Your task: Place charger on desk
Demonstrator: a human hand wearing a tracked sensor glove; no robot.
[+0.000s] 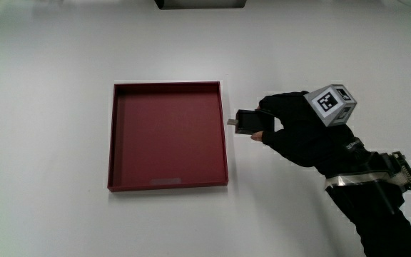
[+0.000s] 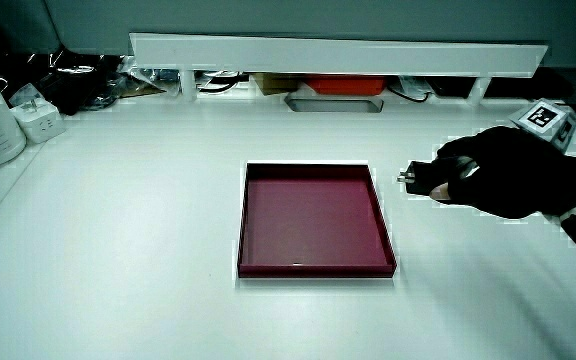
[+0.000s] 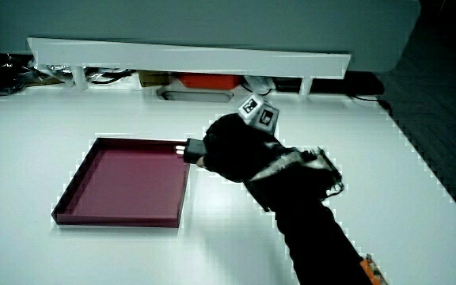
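One black charger [image 1: 248, 123] sits pinched in our hand's [image 1: 298, 128] curled fingers at mid-frame, just beside the red tray [image 1: 168, 187]; next we lower and release it onto the desk [image 1: 48, 71].

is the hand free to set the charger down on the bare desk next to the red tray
Probably yes. The hand holds the charger just beside the red tray, outside its wall, and the desk around it shows nothing in the way.

charger [image 1: 247, 123] partly hidden by hand [image 1: 298, 128]
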